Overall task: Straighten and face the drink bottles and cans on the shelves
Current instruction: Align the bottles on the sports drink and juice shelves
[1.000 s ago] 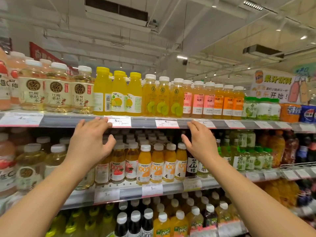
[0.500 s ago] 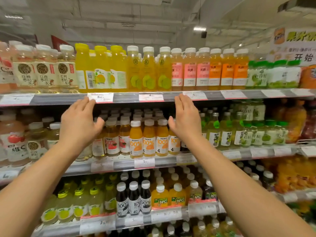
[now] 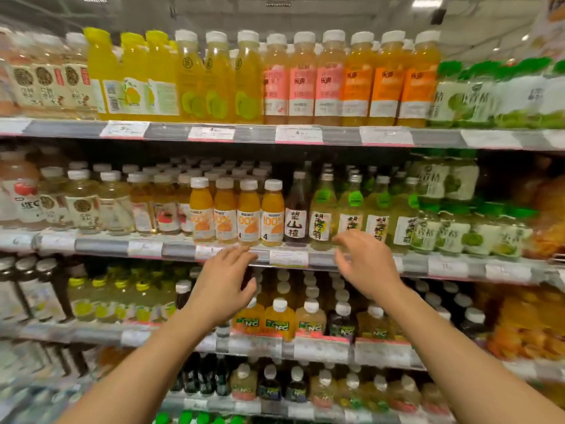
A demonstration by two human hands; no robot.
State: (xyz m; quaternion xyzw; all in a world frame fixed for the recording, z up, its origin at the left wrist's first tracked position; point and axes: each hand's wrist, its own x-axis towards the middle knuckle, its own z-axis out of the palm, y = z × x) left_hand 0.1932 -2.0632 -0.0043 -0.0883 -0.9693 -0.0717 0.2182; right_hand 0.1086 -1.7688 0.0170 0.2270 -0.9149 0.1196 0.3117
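I see both hands raised before the middle shelf (image 3: 101, 244) — left hand (image 3: 221, 289) and right hand (image 3: 367, 264) with fingers spread, gripping nothing. The orange juice bottles (image 3: 237, 211) stand upright on that shelf, just above the left hand, labels facing out.

Left hand (image 3: 221, 289): lower in the frame than a second ago, dropped from the top shelf's price rail (image 3: 275, 134) to the second shelf's rail (image 3: 290, 258); fingers spread, holding nothing.
Right hand (image 3: 365, 264): dropped likewise, fingertips now before the green-capped bottles (image 3: 351, 209).
Hands' spacing: closer together.
View: tilted down; a fourth shelf of bottles (image 3: 275, 384) now shows.
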